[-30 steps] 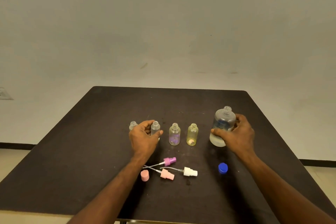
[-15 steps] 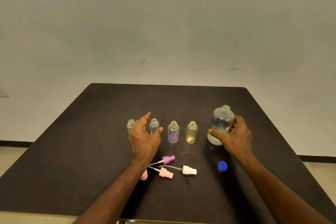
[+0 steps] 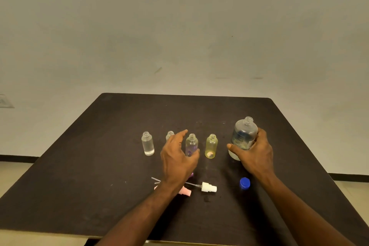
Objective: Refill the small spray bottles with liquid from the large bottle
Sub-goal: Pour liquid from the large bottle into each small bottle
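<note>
Several small uncapped spray bottles stand in a row on the dark table (image 3: pixel 99 166): a clear one (image 3: pixel 147 144) at the left, a second clear one (image 3: pixel 169 135) mostly hidden behind my left hand, a purple-tinted one (image 3: pixel 191 144) and a yellow one (image 3: pixel 211 146). My left hand (image 3: pixel 177 158) hovers with fingers extended around the purple-tinted bottle, thumb at its right side; it holds nothing. My right hand (image 3: pixel 253 154) grips the large clear uncapped bottle (image 3: pixel 242 136), which stands on the table at the right.
Loose spray heads lie near the front: a white one (image 3: pixel 208 187), a pink one (image 3: pixel 184 191) and a purple one mostly under my left wrist. A blue cap (image 3: pixel 244 182) lies below the large bottle. A plain wall rises behind the table.
My left hand let go of the second clear bottle and moved right to the purple-tinted bottle. My right hand kept its grip on the large bottle.
</note>
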